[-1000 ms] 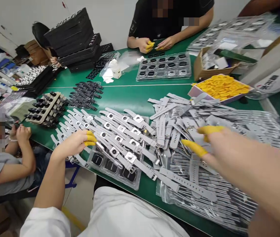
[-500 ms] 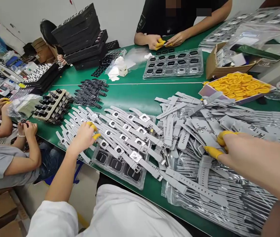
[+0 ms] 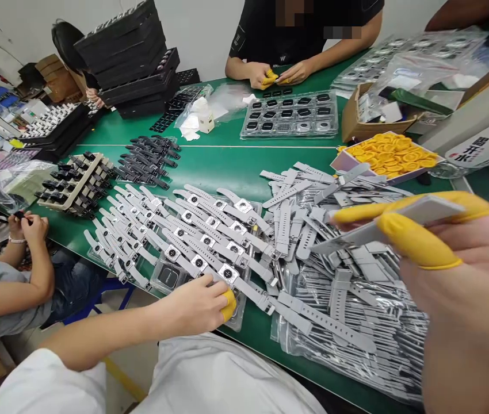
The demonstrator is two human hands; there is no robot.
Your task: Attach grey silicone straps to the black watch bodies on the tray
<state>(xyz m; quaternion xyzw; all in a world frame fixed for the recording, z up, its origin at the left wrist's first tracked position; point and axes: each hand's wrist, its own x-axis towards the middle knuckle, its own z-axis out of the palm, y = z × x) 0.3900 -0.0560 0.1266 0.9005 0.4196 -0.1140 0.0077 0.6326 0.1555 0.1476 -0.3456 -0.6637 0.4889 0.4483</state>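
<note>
One flat grey strap (image 3: 400,221) pinched, right hand (image 3: 464,276).

A green table (image 3: 227,164) was covered with rows of grey watches (image 3: 193,230), a heap of grey straps (image 3: 313,224), black straps (image 3: 147,161), clear trays (image 3: 290,115) and stacked black trays (image 3: 128,63).

Green worktable (image 3: 227,164), white wall (image 3: 201,29) behind, pale floor (image 3: 141,351), bright even light

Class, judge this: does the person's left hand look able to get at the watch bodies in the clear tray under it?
Probably yes. The left hand rests on the clear tray near edge; only the assembled grey watches cover the far rows.
</note>
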